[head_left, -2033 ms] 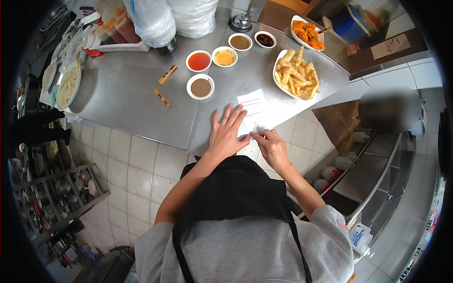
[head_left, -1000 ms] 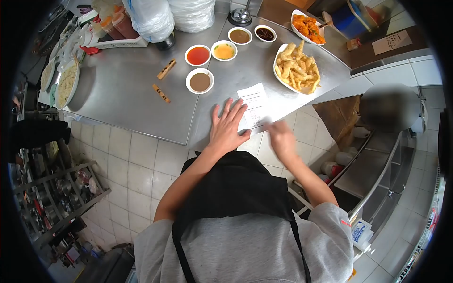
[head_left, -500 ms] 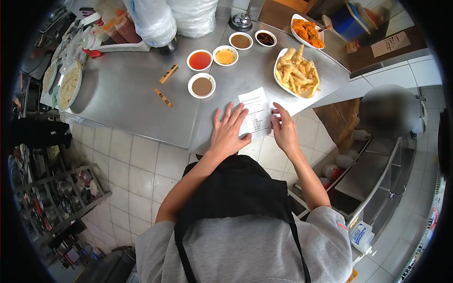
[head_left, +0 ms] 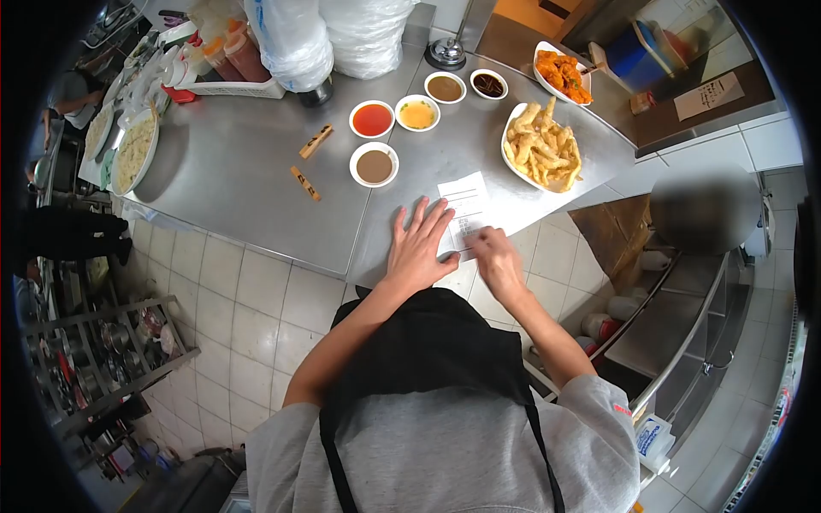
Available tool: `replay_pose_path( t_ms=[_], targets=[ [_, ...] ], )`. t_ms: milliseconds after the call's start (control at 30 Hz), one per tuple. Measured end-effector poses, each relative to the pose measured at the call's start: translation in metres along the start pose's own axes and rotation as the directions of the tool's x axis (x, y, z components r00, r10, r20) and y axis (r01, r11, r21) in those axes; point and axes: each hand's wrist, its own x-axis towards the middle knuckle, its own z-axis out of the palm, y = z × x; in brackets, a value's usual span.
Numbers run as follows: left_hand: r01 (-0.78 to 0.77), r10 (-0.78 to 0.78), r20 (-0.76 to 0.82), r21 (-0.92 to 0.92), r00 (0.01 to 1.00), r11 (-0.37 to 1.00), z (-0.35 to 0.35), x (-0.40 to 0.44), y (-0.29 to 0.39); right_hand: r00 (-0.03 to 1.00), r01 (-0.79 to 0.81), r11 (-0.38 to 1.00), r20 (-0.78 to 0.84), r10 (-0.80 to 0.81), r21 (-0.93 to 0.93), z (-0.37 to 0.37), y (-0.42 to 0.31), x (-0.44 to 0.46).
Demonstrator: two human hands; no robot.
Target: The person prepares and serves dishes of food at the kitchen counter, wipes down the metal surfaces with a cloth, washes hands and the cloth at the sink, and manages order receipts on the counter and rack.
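Observation:
A printed receipt (head_left: 463,198) lies on the steel counter (head_left: 265,192) near its front edge. My left hand (head_left: 419,246) rests with fingers spread, the fingertips at the paper's left side. Over the lower right of the receipt is my right hand (head_left: 499,263), its fingers curled in and a little blurred; what they hold, if anything, is hidden. Beyond the paper stand a bowl of fried strips (head_left: 544,147), a cup of brown sauce (head_left: 375,164), a cup of red sauce (head_left: 372,119) and a cup of yellow sauce (head_left: 417,113).
Two wooden clips (head_left: 316,141) lie on the counter. Further back are a bell (head_left: 445,54), plastic-wrapped stacks (head_left: 368,38), a rack of sauce bottles (head_left: 248,88) and a bowl of orange food (head_left: 562,75). A rice dish (head_left: 137,154) stands at left, and a person (head_left: 73,94) beyond.
My right hand has moved down and left from beside the receipt onto its lower right part, and its fingers have curled in. My left hand stays at the paper's left side.

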Motion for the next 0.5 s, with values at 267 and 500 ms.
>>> replay_pose_path(
  t_ms=[267, 500],
  targets=[
    [-0.016, 0.016, 0.011, -0.008, 1.000, 1.000, -0.005, 0.000, 0.002, 0.928, -0.346, 0.877, -0.018, 0.373, 0.333, 0.001, -0.003, 0.020],
    [-0.070, 0.065, -0.039, -0.151, 0.997, 0.986, -0.020, -0.008, 0.012, 0.933, -0.036, 0.909, -0.312, 0.180, 0.416, -0.046, 0.007, 0.050]
  ],
)
